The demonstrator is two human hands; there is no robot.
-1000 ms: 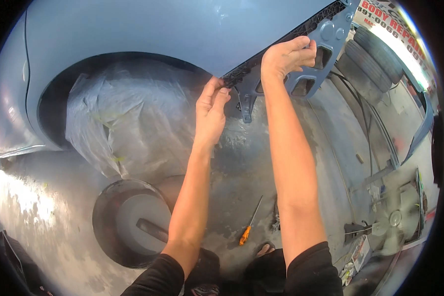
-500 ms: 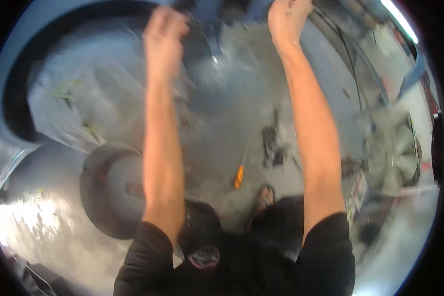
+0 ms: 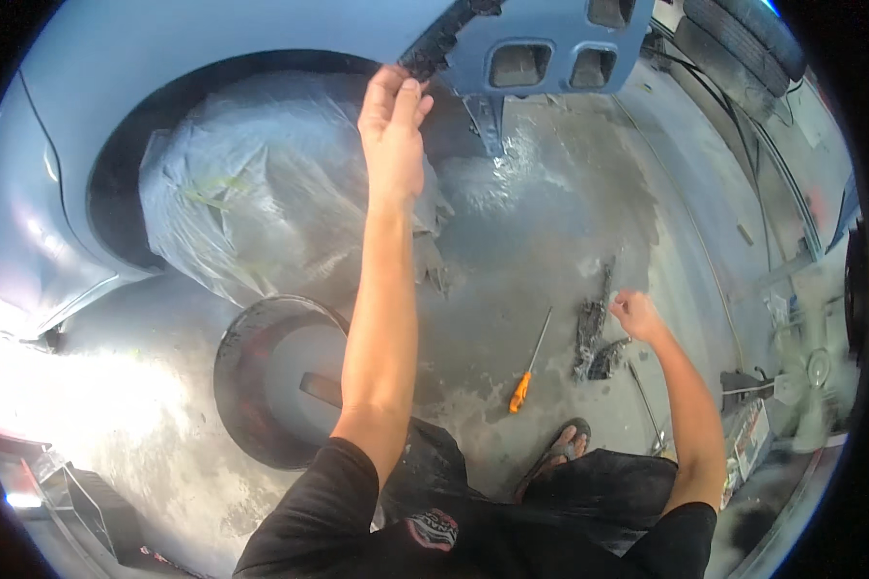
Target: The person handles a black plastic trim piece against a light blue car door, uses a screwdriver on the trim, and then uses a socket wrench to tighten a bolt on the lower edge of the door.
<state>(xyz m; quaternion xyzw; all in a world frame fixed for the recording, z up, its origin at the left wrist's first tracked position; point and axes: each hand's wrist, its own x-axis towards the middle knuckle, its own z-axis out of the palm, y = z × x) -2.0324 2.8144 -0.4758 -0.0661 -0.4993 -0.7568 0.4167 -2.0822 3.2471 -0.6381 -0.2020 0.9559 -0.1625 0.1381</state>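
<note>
My left hand [image 3: 393, 130] reaches up to the blue car body [image 3: 377, 24], its fingers closed on the lower end of a black plastic bracket [image 3: 439, 41]. That bracket lies along the body edge beside the wheel arch. My right hand [image 3: 639, 317] is lowered on the right, fingers curled together; whether anything small is in them is hidden. Just left of it, black plastic pieces [image 3: 591, 338] rest on the wet floor. A screwdriver with an orange handle [image 3: 519, 394] lies farther left, its shaft pointing away from me.
Crumpled plastic sheeting [image 3: 261, 193] covers the wheel area. A dark bucket [image 3: 237, 381] of greyish liquid, with a handle sticking out, stands left of my legs. On the right are a fan [image 3: 813, 372], stacked tyres [image 3: 739, 43] and a thin rod [image 3: 645, 398] on the floor.
My right hand has come down from the car body to beside the black pieces. My left hand, blurred before, is now at the bracket. The view has shifted, showing more of the car.
</note>
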